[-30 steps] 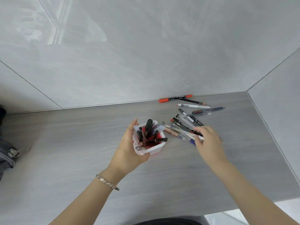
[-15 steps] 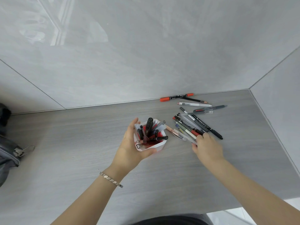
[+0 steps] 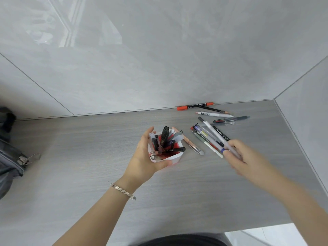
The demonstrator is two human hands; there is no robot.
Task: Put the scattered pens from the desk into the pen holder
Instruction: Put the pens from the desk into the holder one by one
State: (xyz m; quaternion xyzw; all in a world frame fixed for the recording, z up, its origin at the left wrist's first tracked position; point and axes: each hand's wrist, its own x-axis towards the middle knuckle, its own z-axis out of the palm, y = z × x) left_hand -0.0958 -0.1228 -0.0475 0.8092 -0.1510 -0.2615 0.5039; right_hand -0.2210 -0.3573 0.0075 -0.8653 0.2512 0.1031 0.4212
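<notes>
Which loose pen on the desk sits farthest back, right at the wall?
The orange marker, black barrel with orange caps at both ends. It lies along the foot of the back wall; every other loose pen lies nearer the person.

The right hand (image 3: 237, 157) is motion-blurred, hiding the pens' (image 3: 211, 137) lower ends. A grey bag (image 3: 8, 157) is cut off at the frame's left edge.

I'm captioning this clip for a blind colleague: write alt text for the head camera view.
The right hand lifts a bundle of pens off a grey desk, while the left hand grips a white pen holder already holding several. More pens lie by the wall.
</notes>
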